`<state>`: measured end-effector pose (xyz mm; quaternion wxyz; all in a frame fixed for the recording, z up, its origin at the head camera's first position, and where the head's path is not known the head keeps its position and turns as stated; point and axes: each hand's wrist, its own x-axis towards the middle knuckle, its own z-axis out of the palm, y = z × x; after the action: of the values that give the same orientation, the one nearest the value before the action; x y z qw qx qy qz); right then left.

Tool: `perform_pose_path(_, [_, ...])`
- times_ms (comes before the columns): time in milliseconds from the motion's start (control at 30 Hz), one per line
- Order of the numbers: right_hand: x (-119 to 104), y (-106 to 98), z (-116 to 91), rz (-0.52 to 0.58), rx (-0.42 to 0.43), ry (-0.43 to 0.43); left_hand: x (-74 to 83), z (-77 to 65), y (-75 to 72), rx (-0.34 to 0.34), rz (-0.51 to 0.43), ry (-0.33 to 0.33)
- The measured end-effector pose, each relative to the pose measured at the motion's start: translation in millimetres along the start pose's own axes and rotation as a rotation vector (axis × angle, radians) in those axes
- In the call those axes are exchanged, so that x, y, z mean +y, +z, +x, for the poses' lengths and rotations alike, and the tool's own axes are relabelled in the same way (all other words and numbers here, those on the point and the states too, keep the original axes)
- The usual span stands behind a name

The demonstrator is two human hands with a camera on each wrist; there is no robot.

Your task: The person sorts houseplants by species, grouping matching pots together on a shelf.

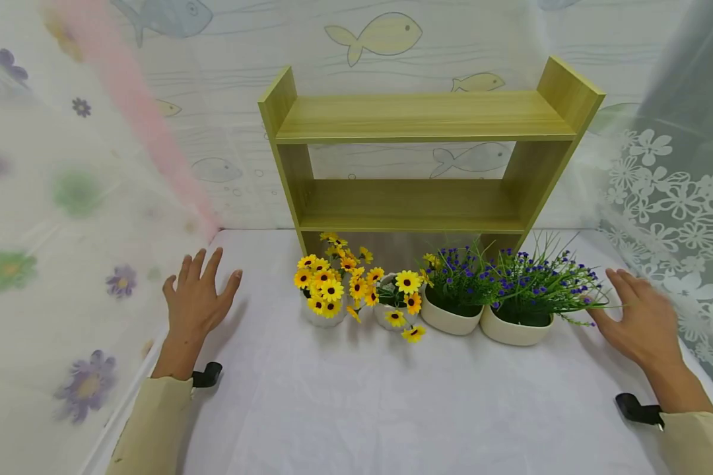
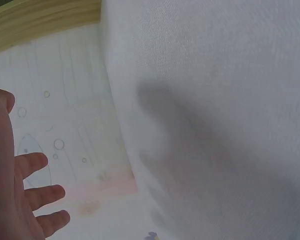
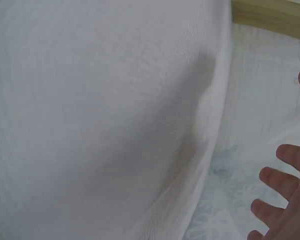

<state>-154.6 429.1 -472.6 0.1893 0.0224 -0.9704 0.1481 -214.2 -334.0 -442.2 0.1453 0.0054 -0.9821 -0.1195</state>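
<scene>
My left hand (image 1: 197,297) hovers over the left side of the white cloth, fingers spread and holding nothing. On the far right my right hand (image 1: 644,320) is also open and holds nothing; it is nearest to a purple-flowered plant in a cream oval pot (image 1: 517,328). A second purple-flowered plant in a cream pot (image 1: 451,318) stands beside it. To their left are two small white pots of yellow artificial daisies, one daisy pot (image 1: 325,290) at the left and another daisy pot (image 1: 397,313) in the middle. Both wrist views show spread fingers above the cloth.
A wooden two-tier shelf (image 1: 416,204) stands behind the pots, its upper board (image 1: 422,115) and lower board bare. White cloth (image 1: 356,402) covers the table. Fish-printed curtain (image 1: 243,132) hangs behind, with a flower-printed curtain (image 1: 65,231) at left and lace (image 1: 683,218) at right.
</scene>
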Motion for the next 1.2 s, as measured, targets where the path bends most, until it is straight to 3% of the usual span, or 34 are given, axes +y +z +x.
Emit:
perform_pose_path(267, [-3, -2, 0, 0.023, 0.017, 0.020, 5.1, -2.9, -0.6, 0.085, -0.068, 0.042])
perform_pose_path(767, [-19, -6, -5, 0.065, -0.006, 0.039, 19.8, -2.0, -0.1, 0.106, -0.196, 0.050])
perform_pose_path(1033, [-24, -2, -11, 0.096, -0.044, -0.027, 40.7, 4.0, -6.2, 0.103, -0.286, 0.067])
perform_pose_path(1200, [-30, -3, -14, 0.206, -0.084, -0.060, 57.3, 11.8, -11.1, 0.099, -0.320, 0.069])
